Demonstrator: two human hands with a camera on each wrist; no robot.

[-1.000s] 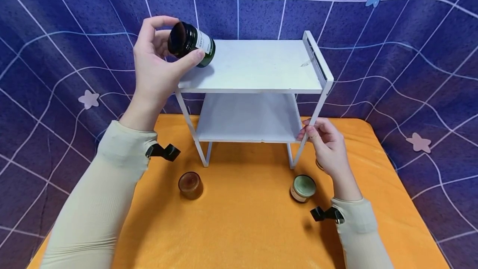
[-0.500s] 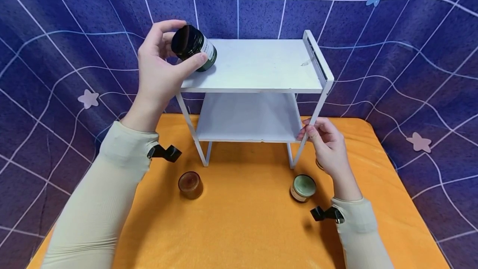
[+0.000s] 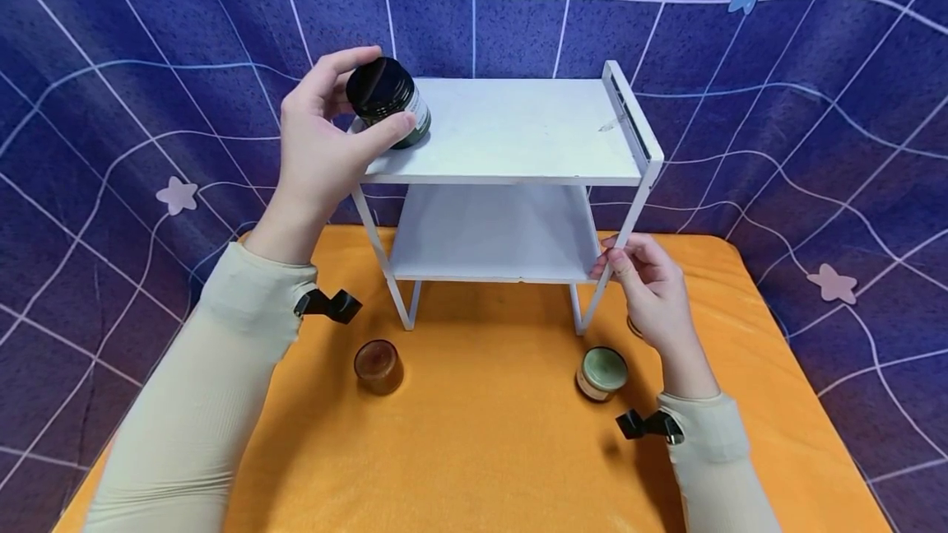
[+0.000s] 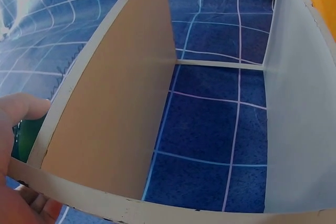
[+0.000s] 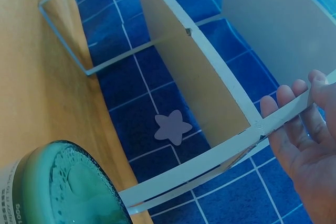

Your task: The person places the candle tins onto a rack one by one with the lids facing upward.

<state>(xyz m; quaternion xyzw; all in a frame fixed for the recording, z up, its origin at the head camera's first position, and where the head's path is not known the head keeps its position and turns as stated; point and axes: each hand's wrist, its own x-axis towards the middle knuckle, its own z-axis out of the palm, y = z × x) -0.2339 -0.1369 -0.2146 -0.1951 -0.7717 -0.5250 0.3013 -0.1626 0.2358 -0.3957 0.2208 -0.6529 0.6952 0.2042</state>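
Observation:
My left hand grips a dark green glass jar with a black lid and white label, thumb in front and fingers behind. The jar leans slightly at the left end of the white shelf unit's top board, its base close over the surface. In the left wrist view, only a green sliver of the jar shows past the board's edge. Low on the right side, my right hand holds the unit's white leg between thumb and fingers; the right wrist view shows the fingers around that frame bar.
On the orange cloth, a brown candle jar stands front left of the unit and a green candle jar front right. A small round edge peeks out beside my right hand. Blue gridded fabric hangs behind.
My left hand has moved a little right and down with the dark green jar, which has turned more upright over the top board. My right hand stays on the leg.

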